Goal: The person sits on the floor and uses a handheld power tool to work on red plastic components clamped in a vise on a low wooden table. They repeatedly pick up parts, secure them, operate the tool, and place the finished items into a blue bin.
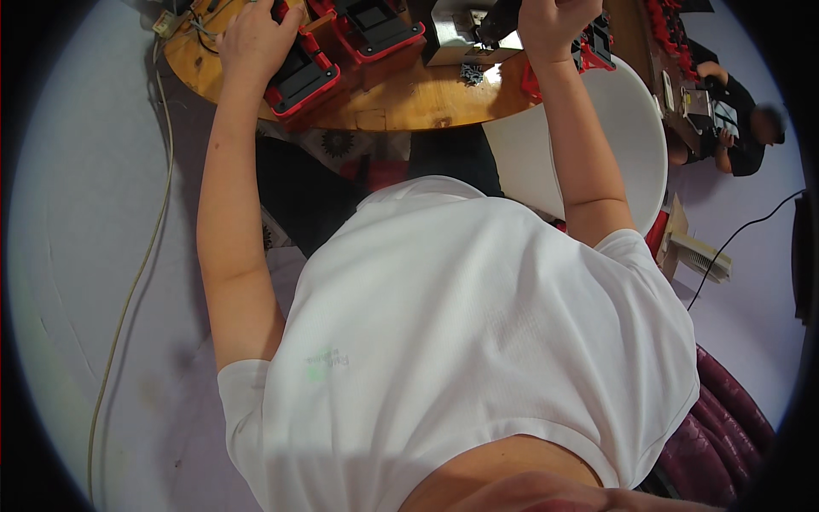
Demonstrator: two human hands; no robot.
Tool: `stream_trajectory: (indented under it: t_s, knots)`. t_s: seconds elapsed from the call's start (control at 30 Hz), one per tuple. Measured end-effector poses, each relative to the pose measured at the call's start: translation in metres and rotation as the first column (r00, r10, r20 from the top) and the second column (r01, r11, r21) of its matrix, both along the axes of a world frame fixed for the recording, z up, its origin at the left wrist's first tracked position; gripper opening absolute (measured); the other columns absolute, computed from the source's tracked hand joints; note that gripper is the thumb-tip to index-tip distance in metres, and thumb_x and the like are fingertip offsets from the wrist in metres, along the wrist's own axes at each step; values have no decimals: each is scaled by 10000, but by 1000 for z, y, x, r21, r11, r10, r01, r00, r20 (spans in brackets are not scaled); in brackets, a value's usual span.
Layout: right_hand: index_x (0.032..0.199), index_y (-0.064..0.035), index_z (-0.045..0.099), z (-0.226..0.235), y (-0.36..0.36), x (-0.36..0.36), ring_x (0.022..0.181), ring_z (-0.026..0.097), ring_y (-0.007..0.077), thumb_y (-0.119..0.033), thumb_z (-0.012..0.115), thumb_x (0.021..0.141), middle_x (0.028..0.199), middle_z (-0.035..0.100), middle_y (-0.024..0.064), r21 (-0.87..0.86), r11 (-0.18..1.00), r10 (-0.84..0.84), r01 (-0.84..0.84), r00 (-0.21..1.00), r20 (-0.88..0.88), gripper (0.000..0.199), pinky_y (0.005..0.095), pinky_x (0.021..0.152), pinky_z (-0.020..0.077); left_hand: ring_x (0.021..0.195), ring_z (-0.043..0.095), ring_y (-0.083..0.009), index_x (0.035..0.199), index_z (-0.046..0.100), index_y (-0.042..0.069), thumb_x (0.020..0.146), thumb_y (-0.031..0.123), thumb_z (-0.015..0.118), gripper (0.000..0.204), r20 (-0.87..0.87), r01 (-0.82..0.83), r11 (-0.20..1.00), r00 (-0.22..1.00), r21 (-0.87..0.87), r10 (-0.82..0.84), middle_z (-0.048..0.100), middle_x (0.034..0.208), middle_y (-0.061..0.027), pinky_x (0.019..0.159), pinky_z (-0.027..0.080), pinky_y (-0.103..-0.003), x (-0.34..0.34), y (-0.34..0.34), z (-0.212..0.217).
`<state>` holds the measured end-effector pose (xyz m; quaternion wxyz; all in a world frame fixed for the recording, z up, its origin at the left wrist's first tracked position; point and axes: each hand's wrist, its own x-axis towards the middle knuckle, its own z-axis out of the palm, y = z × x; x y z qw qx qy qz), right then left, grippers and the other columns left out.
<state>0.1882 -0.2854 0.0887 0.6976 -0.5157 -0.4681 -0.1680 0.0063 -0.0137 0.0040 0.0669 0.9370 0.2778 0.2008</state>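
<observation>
At the upper left, my left hand [256,41] reaches over the table. Its thumb and fingers close around a red and black part [280,9], cut by the frame's top edge. Just below that hand lies a red-framed black unit [304,81], and a similar unit [375,27] sits to its right. My right hand [560,27] is raised at the top edge with curled fingers; whatever it holds is out of sight. Left of it are a dark cylindrical piece [499,21] and a pale metal box-like fixture [448,32]. A small heap of grey metal pieces [471,74] lies below the fixture.
The wooden table [409,107] has a curved front edge. A white chair [618,128] stands at its right. More red and black units [597,41] lie beyond my right wrist. A person [751,136] sits at the far right. A cable [141,264] runs down the left side.
</observation>
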Motion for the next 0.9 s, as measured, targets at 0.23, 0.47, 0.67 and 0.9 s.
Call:
stream_trajectory:
  t_s: [0.23, 0.47, 0.67, 0.9]
  knots:
    - [1010, -55, 522, 16, 1, -2, 560, 552, 101, -249, 652, 960, 710, 570, 25, -164, 985, 11, -44, 981, -194, 238, 263, 520, 470, 1127, 619, -359, 1276, 639, 168, 877, 595, 551, 591, 7, -18, 1000, 1000, 6, 18, 693, 1148, -148, 942, 473, -499, 0, 3, -3]
    - [971, -72, 486, 57, 50, -81, 552, 593, 137, -424, 633, 958, 714, 590, 61, 106, 946, 322, -305, 871, -372, 381, 276, 495, 504, 1099, 591, -386, 1155, 667, 23, 868, 397, 606, 475, 30, -29, 994, 999, -106, 32, 664, 1150, -201, 954, 448, -492, 2, -34, 35]
    - [1062, -32, 455, 42, 105, -129, 595, 580, 118, -315, 658, 951, 765, 580, 70, 277, 812, 568, -513, 804, -176, 365, 273, 524, 503, 1137, 584, -371, 1195, 653, 34, 872, 435, 597, 518, 52, -87, 992, 994, -95, 92, 656, 1193, -185, 984, 415, -555, -1, -38, 35]
    - [1159, -21, 442, 32, 122, -142, 610, 565, 86, -252, 668, 931, 811, 572, 47, 177, 807, 583, -563, 807, -92, 396, 244, 543, 492, 1152, 573, -367, 1232, 635, 74, 876, 457, 591, 525, 66, -71, 990, 995, -123, 79, 644, 1213, -172, 988, 413, -543, -8, -38, 35]
